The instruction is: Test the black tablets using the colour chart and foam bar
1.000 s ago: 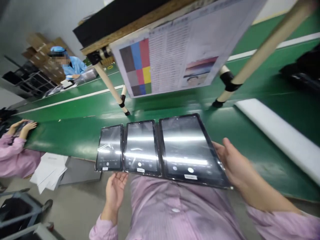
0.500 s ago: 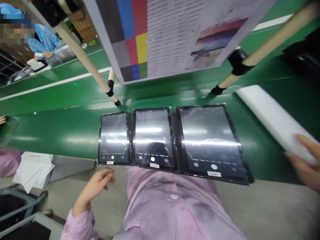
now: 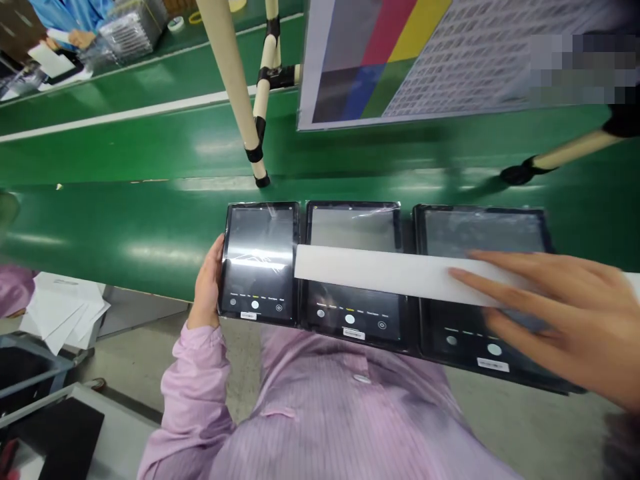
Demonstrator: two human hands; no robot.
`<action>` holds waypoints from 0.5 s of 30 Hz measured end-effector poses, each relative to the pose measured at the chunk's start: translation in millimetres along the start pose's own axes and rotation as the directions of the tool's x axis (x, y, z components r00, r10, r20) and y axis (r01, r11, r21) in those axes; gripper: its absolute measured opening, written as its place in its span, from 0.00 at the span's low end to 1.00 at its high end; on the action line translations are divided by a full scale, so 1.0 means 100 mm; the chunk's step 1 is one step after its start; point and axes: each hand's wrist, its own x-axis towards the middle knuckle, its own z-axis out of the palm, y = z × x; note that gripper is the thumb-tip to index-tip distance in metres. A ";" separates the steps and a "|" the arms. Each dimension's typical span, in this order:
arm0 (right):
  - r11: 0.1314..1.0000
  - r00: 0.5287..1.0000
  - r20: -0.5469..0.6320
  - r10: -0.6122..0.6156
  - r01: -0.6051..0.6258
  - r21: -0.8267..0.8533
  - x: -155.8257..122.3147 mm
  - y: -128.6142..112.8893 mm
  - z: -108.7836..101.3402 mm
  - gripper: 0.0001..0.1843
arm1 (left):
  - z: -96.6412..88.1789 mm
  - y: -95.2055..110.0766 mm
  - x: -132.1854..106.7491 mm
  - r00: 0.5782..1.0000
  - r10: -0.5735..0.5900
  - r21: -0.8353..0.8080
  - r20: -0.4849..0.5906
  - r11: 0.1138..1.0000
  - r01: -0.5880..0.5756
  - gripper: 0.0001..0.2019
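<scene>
Tablets point(image 3: 353, 230), three in a row, lie at the six-o'clock edge of a green workbench point(image 3: 115, 223), left hand point(image 3: 206, 293) against the outer side of the nine-o'clock tablet point(image 3: 259, 267), grip indeterminable, right hand point(image 3: 565, 320) at the row's three-o'clock end, grasping a white foam strip point(image 3: 370, 267) extending over the other two.

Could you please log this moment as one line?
left hand: at left tablet edge; right hand: holding white strip; strip: over other tablets

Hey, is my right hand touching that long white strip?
Touching. The head view shows the right hand with its fingers laid across the white strip, no gap showing.
</scene>
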 end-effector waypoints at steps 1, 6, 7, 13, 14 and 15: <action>0.997 0.997 0.021 -0.069 0.069 -0.019 0.09 -0.03 0.04 0.28 | 0.04 0.00 0.00 1.000 0.004 -0.027 0.017 1.000 -0.004 0.30; 0.996 0.997 0.035 -0.063 0.065 -0.068 0.22 -0.08 0.13 0.33 | 0.01 0.03 -0.05 0.992 0.053 -0.099 0.110 0.994 -0.042 0.27; 0.996 0.998 0.038 -0.049 0.052 -0.066 0.21 -0.08 0.15 0.33 | -0.03 0.07 -0.07 0.988 0.077 -0.048 0.132 0.996 -0.071 0.27; 0.998 0.998 0.049 -0.040 0.042 -0.041 0.17 -0.05 0.23 0.33 | -0.26 0.47 -0.50 0.839 0.276 0.635 0.469 0.554 -0.538 0.17; 0.999 0.999 0.045 -0.027 0.028 -0.031 0.16 -0.05 0.24 0.31 | -0.26 0.51 -0.59 0.805 0.273 0.669 0.527 0.451 -0.590 0.16; 1.000 0.999 0.047 -0.006 0.007 -0.018 0.15 -0.05 0.24 0.29 | -0.25 0.53 -0.67 0.779 0.265 0.684 0.568 0.374 -0.626 0.15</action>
